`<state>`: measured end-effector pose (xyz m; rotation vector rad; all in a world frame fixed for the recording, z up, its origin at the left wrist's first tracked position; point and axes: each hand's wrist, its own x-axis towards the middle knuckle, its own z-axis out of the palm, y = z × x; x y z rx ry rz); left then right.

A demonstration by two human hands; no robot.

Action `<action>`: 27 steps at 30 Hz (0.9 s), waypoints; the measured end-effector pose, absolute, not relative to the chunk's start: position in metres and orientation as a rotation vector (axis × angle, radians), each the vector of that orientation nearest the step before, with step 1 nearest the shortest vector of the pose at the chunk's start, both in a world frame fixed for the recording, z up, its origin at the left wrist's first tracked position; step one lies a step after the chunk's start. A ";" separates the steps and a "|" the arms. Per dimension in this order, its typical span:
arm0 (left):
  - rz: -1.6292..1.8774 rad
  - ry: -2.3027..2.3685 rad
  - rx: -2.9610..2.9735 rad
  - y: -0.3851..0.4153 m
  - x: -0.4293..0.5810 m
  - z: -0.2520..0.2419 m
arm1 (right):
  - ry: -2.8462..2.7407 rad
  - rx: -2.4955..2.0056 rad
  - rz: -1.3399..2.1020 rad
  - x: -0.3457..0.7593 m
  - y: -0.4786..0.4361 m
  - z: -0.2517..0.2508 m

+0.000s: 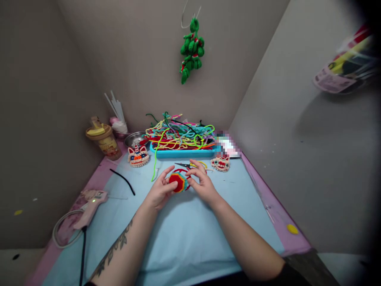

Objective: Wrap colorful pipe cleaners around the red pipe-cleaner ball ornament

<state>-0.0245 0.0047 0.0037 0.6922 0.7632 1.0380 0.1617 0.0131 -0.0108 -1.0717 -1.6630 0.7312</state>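
My left hand (162,188) grips a small round piece (177,182) layered in red, orange and teal, its thumb lying across the red face. A red yarn strand (188,186) curves around the piece's upper and right edge. At that right edge, my right hand (203,182) has its thumb and bent index finger closed on the strand, though the exact contact is small to see. Just beyond the hands lie scissors (181,165) with dark blades and yellow handles, partly hidden by my right fingers.
A blue tray (187,153) heaped with coloured yarn stands at the back. Two lion-face pieces, one left (138,157) and one right (220,163), flank it. A pink glue gun (92,208), a black strip (123,182), a metal bowl (131,140) and a cup (105,143) are leftward.
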 end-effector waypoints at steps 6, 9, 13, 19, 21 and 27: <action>1.240 0.758 0.662 0.007 -0.017 0.003 | -1.455 -1.170 0.601 0.150 0.006 -0.011; 1.293 0.783 0.726 0.005 -0.013 0.003 | -1.443 -1.205 0.569 0.146 0.004 -0.011; 1.331 0.828 0.812 0.003 -0.008 0.000 | -1.445 -1.213 0.513 0.145 0.003 -0.014; 1.345 0.868 0.919 0.004 -0.010 -0.005 | -1.593 -1.176 0.324 0.147 0.003 -0.014; 1.343 0.870 0.921 0.004 -0.011 -0.006 | -1.640 -1.174 0.284 0.147 0.002 -0.011; 1.301 0.826 0.819 0.004 -0.011 -0.003 | -1.567 -1.204 0.421 0.145 0.001 -0.005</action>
